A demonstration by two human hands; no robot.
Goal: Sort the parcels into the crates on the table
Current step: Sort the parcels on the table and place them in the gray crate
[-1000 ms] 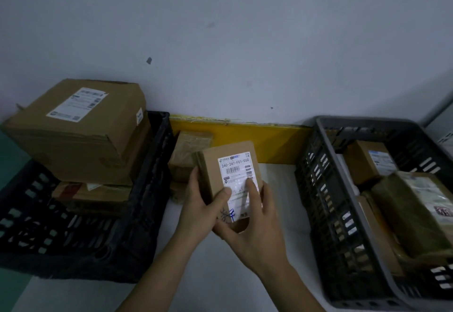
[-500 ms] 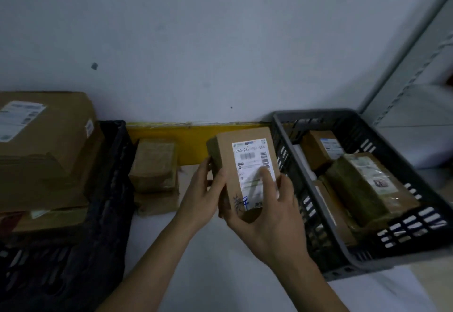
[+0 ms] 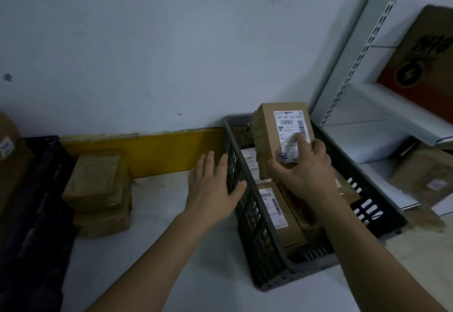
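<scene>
The right hand (image 3: 305, 167) holds a small parcel (image 3: 282, 137) above the grey crate (image 3: 247, 216), label side toward us. Its fingers (image 3: 301, 141) are clamped on the parcel, one lying across the white label and the thumb hooked under the lower left corner. The parcel stands nearly upright, tilted a little, over the crate's far end.

The left hand (image 3: 215, 186) holds nothing. Its fingers are straight and slightly apart, the palm facing down just beside the crate's left wall, with the thumb against the mesh.

Inside the crate lie more brown parcels, one (image 3: 275, 210) showing a long white label. To the left on the desk (image 3: 157, 228), a stack of taped boxes (image 3: 98, 194) sits beside a black crate (image 3: 34, 213). A yellow strip (image 3: 147, 151) runs along the wall behind. On the right stands white shelving (image 3: 382, 115) with a printed carton (image 3: 421, 61) on it.
</scene>
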